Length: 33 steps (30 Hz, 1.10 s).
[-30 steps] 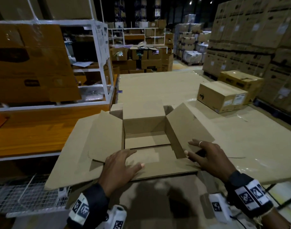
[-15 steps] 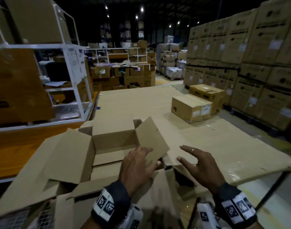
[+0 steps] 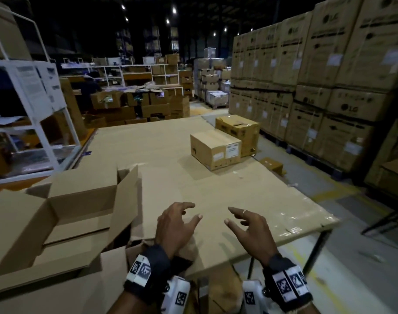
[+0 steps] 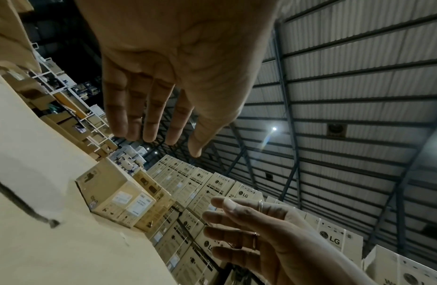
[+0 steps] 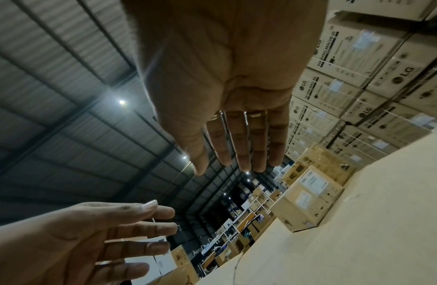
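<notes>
An open cardboard box point(image 3: 80, 214) with its flaps up sits at the near left of the cardboard-covered table point(image 3: 216, 191). My left hand point(image 3: 179, 220) hovers just right of the box's right flap, fingers relaxed and empty. My right hand point(image 3: 243, 223) hangs beside it over the table, palm facing left, also empty, with rings on its fingers. Both wrist views show spread, straight fingers of the left hand point(image 4: 149, 108) and the right hand point(image 5: 239, 138) holding nothing. A sealed labelled box point(image 3: 216, 149) stands farther out on the table.
A second brown box point(image 3: 241, 130) stands behind the sealed one. Stacked appliance cartons point(image 3: 324, 87) wall the right side beyond an aisle. A white shelf frame point(image 3: 46, 123) and an orange bench stand at the left. The table's right edge point(image 3: 324, 225) is near my right hand.
Both hands have let go of the open box's front flap and risen clear of it. The view has swung right, so the box now lies at my left.
</notes>
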### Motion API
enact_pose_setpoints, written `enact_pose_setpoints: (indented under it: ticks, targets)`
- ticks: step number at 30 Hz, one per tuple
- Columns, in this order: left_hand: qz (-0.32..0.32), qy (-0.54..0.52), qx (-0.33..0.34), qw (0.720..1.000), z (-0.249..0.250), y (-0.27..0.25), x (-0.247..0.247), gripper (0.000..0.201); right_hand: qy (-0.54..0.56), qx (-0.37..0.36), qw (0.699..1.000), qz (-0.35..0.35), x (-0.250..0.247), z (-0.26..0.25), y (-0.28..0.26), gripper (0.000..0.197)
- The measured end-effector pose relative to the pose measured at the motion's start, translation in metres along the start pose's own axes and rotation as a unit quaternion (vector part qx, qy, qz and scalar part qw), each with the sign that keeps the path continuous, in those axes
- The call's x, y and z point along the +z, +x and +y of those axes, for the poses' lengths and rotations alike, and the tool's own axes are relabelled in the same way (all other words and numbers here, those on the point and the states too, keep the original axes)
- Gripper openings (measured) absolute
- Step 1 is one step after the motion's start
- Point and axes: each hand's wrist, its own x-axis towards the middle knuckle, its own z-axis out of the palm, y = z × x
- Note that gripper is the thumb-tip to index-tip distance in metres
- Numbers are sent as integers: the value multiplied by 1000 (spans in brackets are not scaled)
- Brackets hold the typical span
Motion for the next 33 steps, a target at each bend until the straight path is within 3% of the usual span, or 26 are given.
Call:
enact_pose_setpoints:
  ticks: [7,13,22,27,33]
  targets:
    - [-42,-10,-2,999,13,30,61,32,26,52,998,1,-38,57,26,58]
    - [-42,-61,-19,997,25,98,123,38,6,66,998,4,-72,106,80,63]
    - [5,-87,-45,995,44,244,185,60,-48,59,997,0,-117,146,222,62]
    - [-12,-48,-75,996,32,305,212,67,-56,66,996,-23,-106,168,302,68]
    - [-42,-3,-88,995,18,373,242,71,-119,20,990,-78,-75,213,411,71]
